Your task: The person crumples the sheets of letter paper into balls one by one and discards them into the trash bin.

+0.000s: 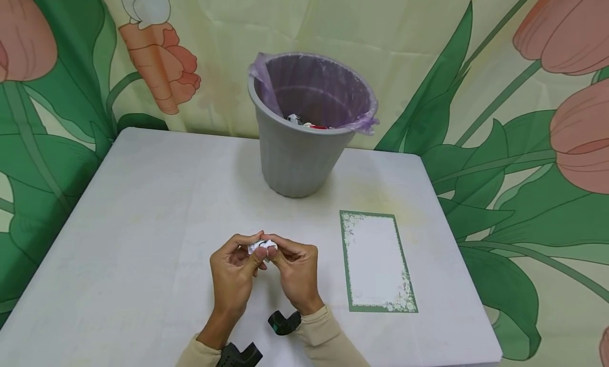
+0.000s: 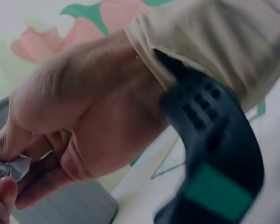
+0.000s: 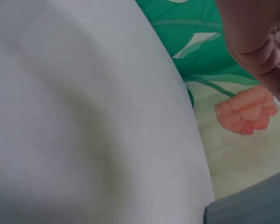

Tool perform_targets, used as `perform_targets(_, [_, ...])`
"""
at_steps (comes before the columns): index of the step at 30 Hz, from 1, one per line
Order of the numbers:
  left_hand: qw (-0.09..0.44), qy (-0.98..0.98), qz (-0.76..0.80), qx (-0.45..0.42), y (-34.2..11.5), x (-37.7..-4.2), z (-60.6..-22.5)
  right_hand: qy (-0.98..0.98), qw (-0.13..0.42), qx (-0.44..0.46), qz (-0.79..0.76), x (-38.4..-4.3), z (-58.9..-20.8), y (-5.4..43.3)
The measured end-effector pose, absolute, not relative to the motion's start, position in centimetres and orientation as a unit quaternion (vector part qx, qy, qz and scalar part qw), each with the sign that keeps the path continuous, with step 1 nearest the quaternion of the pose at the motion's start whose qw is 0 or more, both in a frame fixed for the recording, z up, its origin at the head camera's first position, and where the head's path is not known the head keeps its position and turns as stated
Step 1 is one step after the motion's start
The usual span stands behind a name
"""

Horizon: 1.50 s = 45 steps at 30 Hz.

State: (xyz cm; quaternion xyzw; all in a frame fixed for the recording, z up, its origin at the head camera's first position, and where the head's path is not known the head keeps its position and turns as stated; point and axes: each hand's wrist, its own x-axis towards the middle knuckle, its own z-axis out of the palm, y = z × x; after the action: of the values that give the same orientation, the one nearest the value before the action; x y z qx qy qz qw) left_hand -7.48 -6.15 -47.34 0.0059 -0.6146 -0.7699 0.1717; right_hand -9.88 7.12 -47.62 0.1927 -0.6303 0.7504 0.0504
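Sitting pinched between thumbs and forefingers, a small crumpled white scrap (image 1: pixel 263 245) is held by both hands at once. From where I stand, the left hand (image 1: pixel 231 282) grips its left end and the right hand (image 1: pixel 300 274) its right, the fingers curled in close with their tips nearly meeting. Below the fingers, black devices (image 1: pixel 240 355) sit at the wrists, against beige sleeves (image 1: pixel 330 338). Right of the fingers, a green-bordered card (image 1: pixel 377 264) lies flat on the white table (image 1: pixel 142 240). Beyond the fingertips stands a grey bin (image 1: pixel 300 161), its purple liner (image 1: pixel 314 86) folded over the rim, white and red bits (image 1: pixel 293 119) inside. Farthest off hangs a tulip-patterned backdrop (image 1: pixel 304 18).
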Motion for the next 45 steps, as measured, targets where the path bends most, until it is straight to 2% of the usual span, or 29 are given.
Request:
perform_targets(4, [0.193, -0.616, -0.764, -0.006, -6.1, -7.6, -47.2, -0.653, 0.06, 0.204, 0.727, -9.6, -47.5, 7.2])
perform_targets(13, [0.189, -0.62, -0.761, 0.018, -5.8, -7.4, -47.4, -0.63, 0.029, 0.206, 0.748, -10.2, -46.6, 7.5])
perform_targets(20, [0.277, -0.659, -0.699, -0.007, -5.8, -7.2, -48.1, -0.594, 0.015, 0.189, 0.782, -10.1, -46.3, 6.9])
perform_targets(27, [0.382, -0.678, -0.622, -0.088, -5.5, -8.1, -48.6, -0.581, 0.081, 0.157, 0.795, -9.6, -46.9, 5.7])
perform_targets(30, [0.405, -0.687, -0.595, -0.1, -5.5, -8.3, -48.6, -0.586, 0.107, 0.144, 0.79, -9.4, -47.2, 5.2])
perform_targets(32, [0.41, -0.693, -0.585, -0.101, -5.7, -8.4, -48.7, -0.598, 0.106, 0.143, 0.781, -9.3, -47.4, 5.2])
perform_targets(35, [0.38, -0.687, -0.613, -0.091, -6.0, -8.4, -48.7, -0.625, 0.061, 0.164, 0.761, -9.4, -47.4, 5.9])
perform_targets(41, [0.235, -0.638, -0.732, -0.048, -7.8, -8.3, -48.0, -0.656, -0.098, 0.287, 0.691, -10.6, -47.1, 9.0])
perform_targets(45, [0.137, -0.609, -0.78, -0.031, -8.6, -8.2, -47.5, -0.672, -0.125, 0.348, 0.642, -12.1, -47.2, 10.5])
